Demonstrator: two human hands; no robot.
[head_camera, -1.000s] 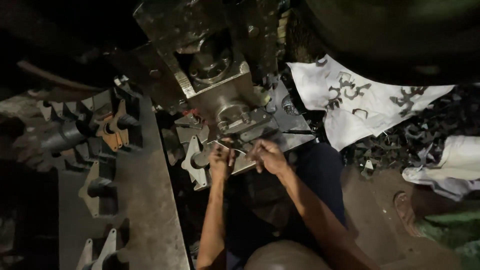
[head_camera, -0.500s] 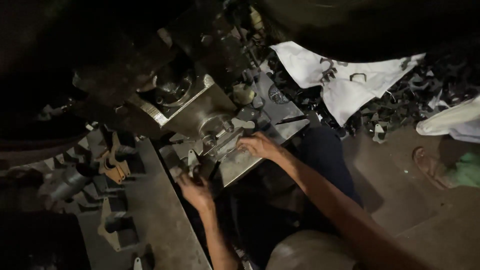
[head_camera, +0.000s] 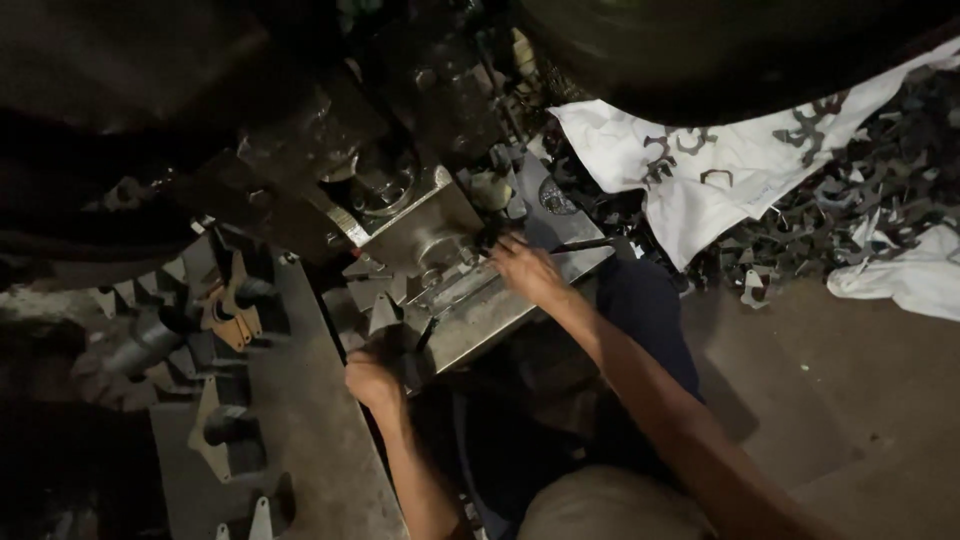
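The flat metal strip (head_camera: 470, 290) lies on the die bed of the press (head_camera: 440, 250), running diagonally from lower left to upper right across the pale steel block. Your right hand (head_camera: 525, 270) rests on the upper end of this strip, fingers curled down onto it and the palm facing the bed; the grip looks partly closed, but the fingertips are in shadow and you cannot tell whether they pinch the strip or only press on it. A thin dark rod (head_camera: 590, 243) lies just beyond your right hand on the sloping steel plate (head_camera: 500, 320) that carries the bed.

Your left hand (head_camera: 373, 378) sits at the lower left corner of the plate, closed into a loose fist around a dark stamped metal piece (head_camera: 385, 320) that stands up between the hand and the strip. The exact hold is hidden by the knuckles.

To your left, a dark bench (head_camera: 310, 430) carries several stamped blanks (head_camera: 225, 315), set well apart from your left hand. To your right, a white sack (head_camera: 700, 170) lies spread on the floor, with a heap of dark metal scrap (head_camera: 850, 200) beside and beneath it. A second white cloth (head_camera: 900, 275) lies at the far right edge.
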